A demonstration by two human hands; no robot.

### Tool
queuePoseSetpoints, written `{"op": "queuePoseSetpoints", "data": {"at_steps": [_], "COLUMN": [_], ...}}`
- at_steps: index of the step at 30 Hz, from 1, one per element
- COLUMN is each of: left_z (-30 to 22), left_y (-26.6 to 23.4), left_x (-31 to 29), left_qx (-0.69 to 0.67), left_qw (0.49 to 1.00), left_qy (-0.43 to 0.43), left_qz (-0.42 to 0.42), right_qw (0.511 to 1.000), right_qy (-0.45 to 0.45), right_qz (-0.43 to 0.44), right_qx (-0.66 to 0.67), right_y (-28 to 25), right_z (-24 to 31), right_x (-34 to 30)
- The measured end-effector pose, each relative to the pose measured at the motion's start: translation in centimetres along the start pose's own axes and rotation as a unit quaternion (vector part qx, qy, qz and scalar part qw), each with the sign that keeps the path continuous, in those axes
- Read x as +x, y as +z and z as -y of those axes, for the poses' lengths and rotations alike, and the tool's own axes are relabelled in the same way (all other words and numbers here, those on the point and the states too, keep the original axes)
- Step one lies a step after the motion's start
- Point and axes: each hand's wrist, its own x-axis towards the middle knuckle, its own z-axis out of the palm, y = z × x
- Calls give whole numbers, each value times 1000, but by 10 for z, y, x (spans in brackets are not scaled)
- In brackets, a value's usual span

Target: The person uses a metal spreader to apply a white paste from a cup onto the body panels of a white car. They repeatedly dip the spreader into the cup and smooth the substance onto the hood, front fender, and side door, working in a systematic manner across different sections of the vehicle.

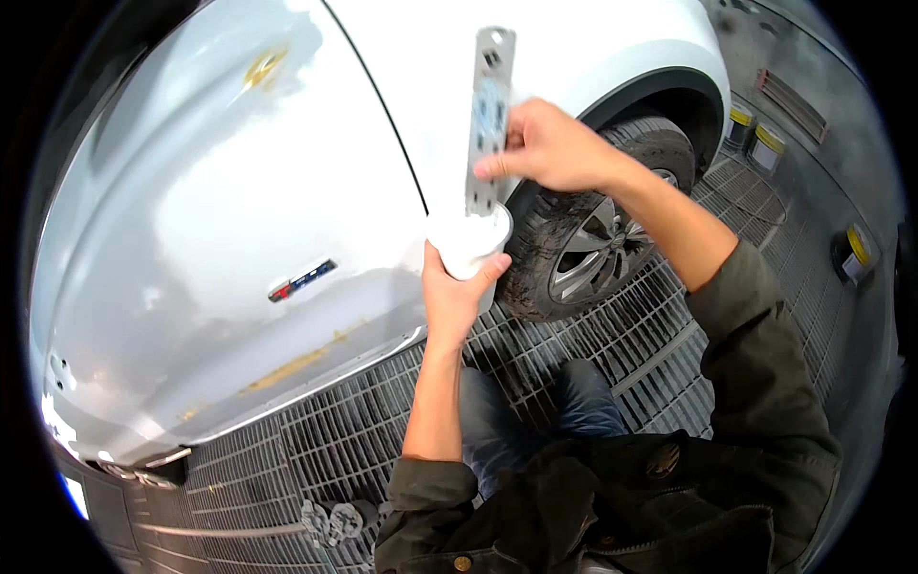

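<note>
My left hand (456, 295) is wrapped round a white cup (466, 251), holding it upright in front of the white car. Pinched in my right hand (547, 148) is a flat, perforated metal mixing stick (491, 105) with paint smears along it. The stick stands nearly upright, and its lower end reaches into the mouth of the cup. White material shows at the cup's rim; how full it is I cannot tell.
A white car body (239, 201) with yellowish filler patches (287, 371) fills the left side. Its wheel (598, 239) is right of the cup. Metal floor grating (316, 421) lies below. Several cans, one a yellow-labelled can (854, 254), stand at the right. Crumpled grey material (335, 521) lies low.
</note>
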Motion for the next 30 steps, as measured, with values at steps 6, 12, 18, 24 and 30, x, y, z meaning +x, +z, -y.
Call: {"op": "queuePoseSetpoints", "data": {"at_steps": [6,12,18,24,30], "left_z": [-25,-29,-26,-33,-26], "left_y": [21,24,28,34,31], "left_x": [31,36,38,37,40], "left_qx": [26,47,34,39,59], "left_qw": [998,994,995,995,992], "left_qy": [54,68,49,46,60], "left_qz": [-36,-69,-75,-85,-99], "right_qw": [980,980,990,982,970], "right_qy": [-18,11,9,-12,-17], "right_qz": [-184,-198,-138,-188,-179], "right_qx": [-67,28,14,5,166], "right_y": [-14,-30,2,-15,-28], "right_z": [1,14,-4,-10,-1], "right_x": [24,41,36,53,68]}}
